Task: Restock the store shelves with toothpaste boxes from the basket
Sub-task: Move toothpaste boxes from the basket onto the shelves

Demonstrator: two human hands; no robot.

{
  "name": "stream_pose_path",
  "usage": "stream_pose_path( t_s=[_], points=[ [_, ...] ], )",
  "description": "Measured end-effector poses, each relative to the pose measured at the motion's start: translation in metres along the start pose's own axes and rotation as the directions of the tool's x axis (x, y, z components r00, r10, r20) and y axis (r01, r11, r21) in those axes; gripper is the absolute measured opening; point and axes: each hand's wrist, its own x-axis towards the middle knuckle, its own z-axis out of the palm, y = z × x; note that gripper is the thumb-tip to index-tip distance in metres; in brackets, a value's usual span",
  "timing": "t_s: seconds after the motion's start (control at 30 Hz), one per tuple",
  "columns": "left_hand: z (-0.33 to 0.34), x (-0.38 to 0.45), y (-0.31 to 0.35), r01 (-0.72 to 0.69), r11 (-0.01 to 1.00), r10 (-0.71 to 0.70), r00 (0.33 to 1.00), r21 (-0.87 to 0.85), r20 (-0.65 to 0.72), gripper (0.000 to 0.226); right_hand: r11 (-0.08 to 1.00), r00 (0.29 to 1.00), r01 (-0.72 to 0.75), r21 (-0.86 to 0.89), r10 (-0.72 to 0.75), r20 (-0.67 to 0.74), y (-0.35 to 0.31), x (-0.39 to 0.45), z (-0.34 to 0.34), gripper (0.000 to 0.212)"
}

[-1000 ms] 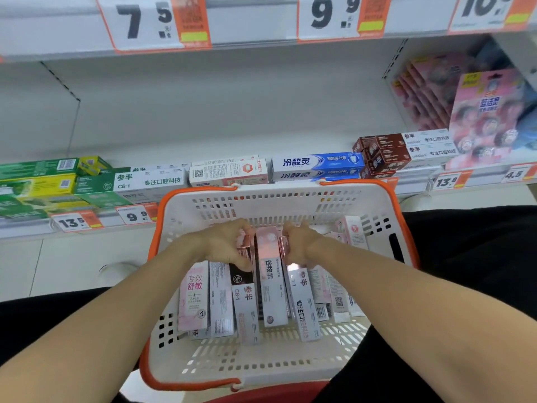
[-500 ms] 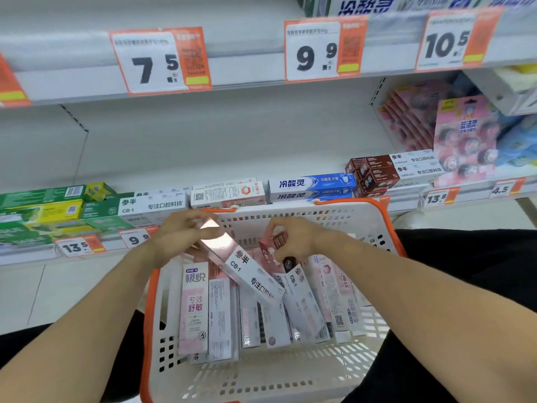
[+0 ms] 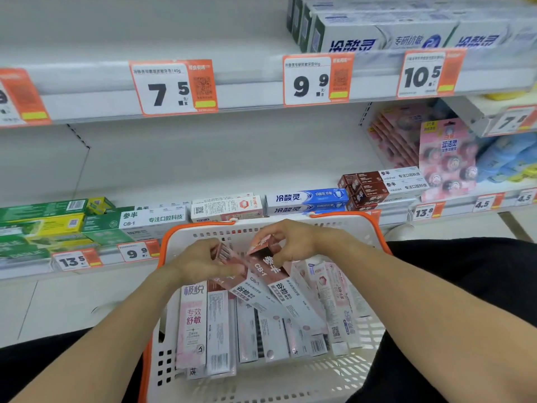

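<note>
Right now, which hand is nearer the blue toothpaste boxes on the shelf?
Right. The right hand is just below the blue boxes, over the basket; the left hand is lower and further left.

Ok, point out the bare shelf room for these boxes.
Bare shelf runs behind the low front row, from the green boxes to the brown boxes. Further right, the pink packs crowd it.

Both hands (image 3: 203,261) now higher, each with a brown-ended toothpaste box (image 3: 273,274) half out of the basket (image 3: 343,228).
</note>
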Motion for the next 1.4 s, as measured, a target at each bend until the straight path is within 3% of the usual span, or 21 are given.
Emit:
stream_pose_path(
  t_s=[0.2, 0.37, 0.5, 0.7, 0.83, 0.93, 1.0, 1.1, 1.17, 1.3, 1.4],
  points=[
    [0.001, -0.014, 0.022, -0.192, 0.981, 0.195, 0.978, 0.039, -0.076, 0.027, 0.996, 0.996, 0.077, 0.048, -0.079, 0.031, -0.031, -0.027, -0.032, 0.057],
    [-0.026, -0.024, 0.039, -0.169, 0.983, 0.175, 0.981, 0.079, -0.079, 0.052, 0.98, 0.988, 0.154, 0.127, -0.156, 0.005, -0.063, -0.063, -0.063, 0.059],
    [-0.049, -0.045, 0.08, -0.248, 0.965, 0.247, 0.969, 0.085, 0.028, 0.056, 0.961, 0.979, 0.205, 0.184, -0.202, -0.037, -0.079, -0.077, -0.076, 0.068],
    [-0.089, -0.093, 0.148, -0.324, 0.945, 0.317, 0.942, 0.05, 0.11, 0.059, 0.87, 0.92, 0.38, 0.313, -0.321, -0.223, -0.1, -0.084, -0.076, 0.039],
    [-0.102, -0.108, 0.153, -0.354, 0.932, 0.357, 0.934, -0.072, 0.03, 0.046, 0.757, 0.858, 0.504, 0.416, -0.386, -0.338, -0.102, -0.085, -0.076, 0.044],
    [-0.106, -0.113, 0.152, -0.38, 0.917, 0.382, 0.924, -0.118, -0.012, 0.054, 0.702, 0.815, 0.562, 0.438, -0.38, -0.437, -0.106, -0.084, -0.072, 0.042],
    [-0.114, -0.115, 0.156, -0.409, 0.899, 0.409, 0.912, -0.156, -0.034, 0.057, 0.714, 0.831, 0.541, 0.445, -0.372, -0.413, -0.105, -0.089, -0.072, 0.042],
    [-0.128, -0.117, 0.16, -0.486, 0.841, 0.474, 0.874, -0.238, -0.11, 0.057, 0.882, 0.911, 0.403, 0.245, -0.361, -0.198, -0.102, -0.107, -0.081, 0.048],
    [-0.139, -0.118, 0.158, -0.525, 0.8, 0.495, 0.851, -0.291, -0.174, 0.06, 0.915, 0.913, 0.377, 0.145, -0.341, -0.223, -0.106, -0.117, -0.091, 0.051],
    [-0.161, -0.123, 0.148, -0.588, 0.726, 0.492, 0.806, -0.357, -0.328, 0.057, 0.878, 0.823, 0.467, 0.106, -0.388, -0.415, -0.153, -0.132, -0.115, 0.055],
    [-0.172, -0.125, 0.136, -0.604, 0.698, 0.441, 0.786, -0.386, -0.432, 0.064, 0.835, 0.7, 0.546, -0.067, -0.499, -0.511, -0.209, -0.13, -0.136, 0.059]
  ],
)
